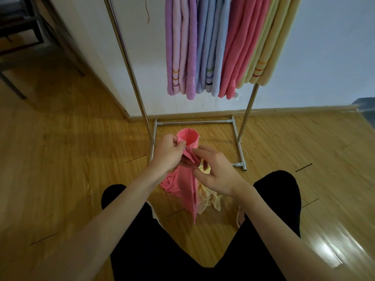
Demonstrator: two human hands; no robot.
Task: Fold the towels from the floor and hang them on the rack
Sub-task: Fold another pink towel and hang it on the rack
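Observation:
A pink towel [189, 185] hangs from my hands above the wooden floor, its upper edge curled into a loop near the rack's base. My left hand [167, 154] pinches the top edge of that towel. My right hand [215, 171] pinches the towel's edge between thumb and forefinger just beside the left hand, its other fingers spread. Below, on the floor, lie a crumpled pale yellow towel [211, 196] and more bunched pink cloth [169, 184]. The metal rack [129, 63] stands ahead with folded purple, blue, pink and yellow towels [221, 45] hung on it.
The rack's base frame [236, 134] rests on the floor by the white wall. A dark chair or table leg [12, 84] stands at the left. My legs in black trousers [182, 240] fill the lower view, with a shoe [240, 217] beside the towels.

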